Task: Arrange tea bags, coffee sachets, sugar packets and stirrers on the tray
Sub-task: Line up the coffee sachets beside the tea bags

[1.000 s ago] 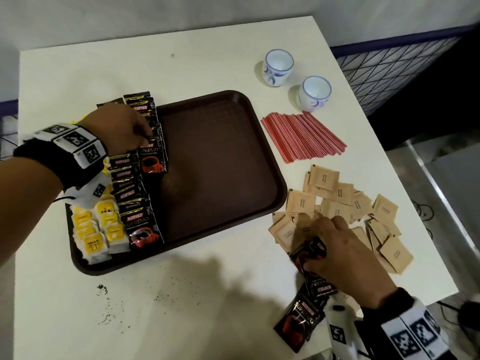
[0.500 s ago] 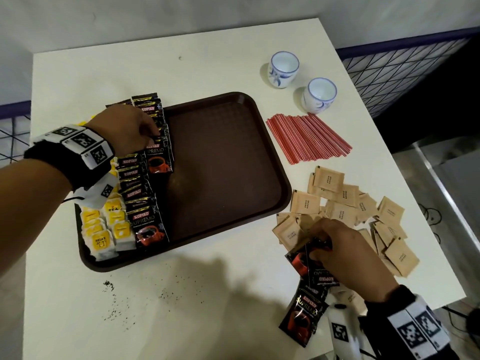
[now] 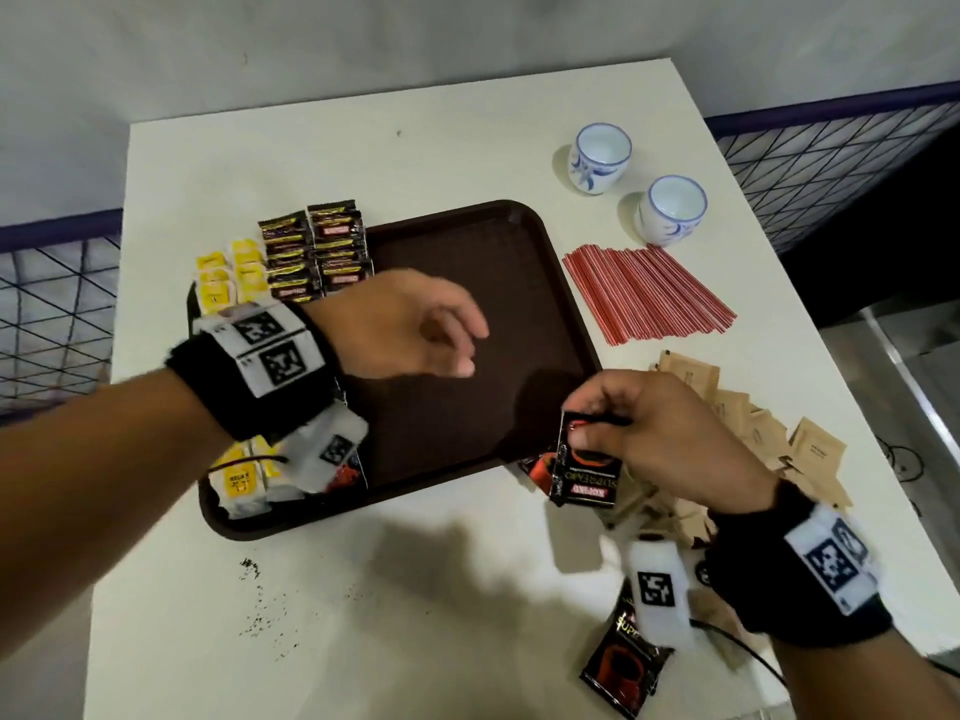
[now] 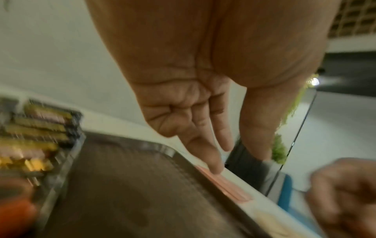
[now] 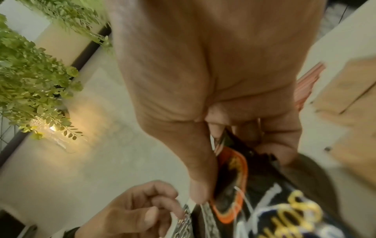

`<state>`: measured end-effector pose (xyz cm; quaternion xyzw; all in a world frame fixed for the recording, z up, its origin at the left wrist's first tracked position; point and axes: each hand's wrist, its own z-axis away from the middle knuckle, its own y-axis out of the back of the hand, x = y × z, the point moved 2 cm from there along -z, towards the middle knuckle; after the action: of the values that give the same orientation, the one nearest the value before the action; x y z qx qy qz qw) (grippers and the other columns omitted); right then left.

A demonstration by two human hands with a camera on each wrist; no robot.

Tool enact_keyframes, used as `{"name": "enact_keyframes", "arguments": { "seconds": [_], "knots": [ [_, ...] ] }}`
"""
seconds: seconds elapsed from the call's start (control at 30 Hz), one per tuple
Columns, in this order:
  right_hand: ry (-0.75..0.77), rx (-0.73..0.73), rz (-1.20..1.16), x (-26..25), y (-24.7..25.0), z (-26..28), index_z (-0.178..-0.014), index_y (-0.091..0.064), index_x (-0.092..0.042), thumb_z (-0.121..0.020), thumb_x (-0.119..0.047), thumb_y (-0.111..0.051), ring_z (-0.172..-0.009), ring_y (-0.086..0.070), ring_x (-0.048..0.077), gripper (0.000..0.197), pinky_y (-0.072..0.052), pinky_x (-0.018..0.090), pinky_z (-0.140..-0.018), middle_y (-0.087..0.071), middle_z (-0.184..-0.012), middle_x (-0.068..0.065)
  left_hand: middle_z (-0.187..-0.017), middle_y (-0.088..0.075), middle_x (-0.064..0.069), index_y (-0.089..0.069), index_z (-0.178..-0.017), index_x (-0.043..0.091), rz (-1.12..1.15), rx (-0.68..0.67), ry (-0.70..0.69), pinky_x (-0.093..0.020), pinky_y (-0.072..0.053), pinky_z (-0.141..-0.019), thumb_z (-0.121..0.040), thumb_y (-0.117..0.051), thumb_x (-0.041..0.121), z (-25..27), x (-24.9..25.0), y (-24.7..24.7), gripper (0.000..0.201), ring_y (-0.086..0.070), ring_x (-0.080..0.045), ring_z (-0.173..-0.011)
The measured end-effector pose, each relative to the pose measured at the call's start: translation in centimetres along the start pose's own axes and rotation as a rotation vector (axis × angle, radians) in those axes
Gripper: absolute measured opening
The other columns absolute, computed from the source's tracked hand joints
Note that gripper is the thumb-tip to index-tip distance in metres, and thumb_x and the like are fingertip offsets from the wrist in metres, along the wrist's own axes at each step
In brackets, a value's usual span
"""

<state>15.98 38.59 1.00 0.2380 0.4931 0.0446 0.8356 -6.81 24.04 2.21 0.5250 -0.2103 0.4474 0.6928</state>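
Observation:
A dark brown tray [image 3: 524,220] lies on the white table. Black coffee sachets [image 3: 317,252] and yellow tea bags [image 3: 228,275] line its left side. My left hand [image 3: 441,335] hovers over the tray's middle with loosely curled fingers and holds nothing. My right hand [image 3: 613,423] pinches black coffee sachets [image 3: 587,470] just off the tray's near right corner. In the right wrist view the thumb and fingers grip the sachets [image 5: 234,173]. Another coffee sachet [image 3: 623,662] lies by my right wrist. Red stirrers [image 3: 644,293] and brown sugar packets [image 3: 810,449] lie right of the tray.
Two white and blue cups [image 3: 600,158] [image 3: 672,210] stand at the table's far right. Dark crumbs [image 3: 260,600] dot the table in front of the tray. A wire mesh railing [image 3: 831,148] runs behind the table's right side.
My left hand left the sachet rows and moved right over the tray's middle. My right hand lifted coffee sachets off the table and brought them toward the tray's corner.

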Motion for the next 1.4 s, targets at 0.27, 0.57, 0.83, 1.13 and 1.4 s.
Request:
{"name": "enact_keyframes", "arguments": {
  "seconds": [0.27,0.57,0.83,1.13,1.4],
  "knots": [
    [0.091,0.056,-0.167,-2.7,-3.7,-4.4,-0.09,-0.067,-0.018,-0.084,-0.003,-0.074,-0.074,-0.068,0.01,0.018,-0.052,0.023,-0.074,-0.072,-0.08,0.001,-0.09,-0.073,-0.007,-0.055,-0.116,0.019,0.233,-0.107,0.079,-0.051,-0.055,-0.083,-0.075,-0.083,0.012,1.1,-1.0,-5.0,0.05,-0.069,-0.027,-0.082],
    [-0.028,0.132,-0.311,-1.7,-3.3,-5.6,-0.081,-0.051,-0.013,-0.091,-0.01,-0.069,-0.071,-0.064,0.019,0.021,-0.061,0.05,-0.062,-0.058,-0.076,0.012,-0.098,-0.07,0.001,-0.062,-0.121,0.03,0.284,0.098,0.172,-0.049,-0.06,-0.073,-0.077,-0.068,-0.007,3.6,-4.1,-0.1,0.057,-0.07,-0.028,-0.084],
    [-0.095,0.079,-0.348,-0.4,-4.1,-5.5,-0.096,-0.067,-0.019,-0.094,0.001,-0.061,-0.083,-0.068,0.026,0.022,-0.06,0.038,-0.06,-0.064,-0.094,0.022,-0.091,-0.069,-0.007,-0.067,-0.092,0.028,0.251,0.322,0.334,-0.048,-0.061,-0.065,-0.084,-0.059,-0.005,3.5,-6.3,3.3,0.035,-0.07,-0.034,-0.07],
    [-0.104,0.112,-0.241,0.4,-4.5,-5.2,-0.086,-0.065,-0.011,-0.088,0.001,-0.067,-0.064,-0.068,0.011,0.012,-0.052,0.022,-0.063,-0.072,-0.075,0.005,-0.072,-0.071,0.009,-0.074,-0.082,0.032,0.136,0.431,0.37,-0.026,-0.051,-0.059,-0.082,-0.072,0.009,2.6,-6.3,4.9,0.023,-0.059,-0.001,-0.056],
    [-0.103,0.098,-0.247,1.2,-4.9,-5.3,-0.083,-0.065,-0.014,-0.087,0.001,-0.068,-0.073,-0.07,0.015,0.016,-0.054,0.029,-0.068,-0.073,-0.074,-0.001,-0.082,-0.072,-0.007,-0.073,-0.094,0.018,0.359,0.369,0.413,-0.035,-0.062,-0.065,-0.078,-0.072,-0.009,2.9,-5.9,5.7,0.031,-0.073,-0.022,-0.066]
  ]
}}
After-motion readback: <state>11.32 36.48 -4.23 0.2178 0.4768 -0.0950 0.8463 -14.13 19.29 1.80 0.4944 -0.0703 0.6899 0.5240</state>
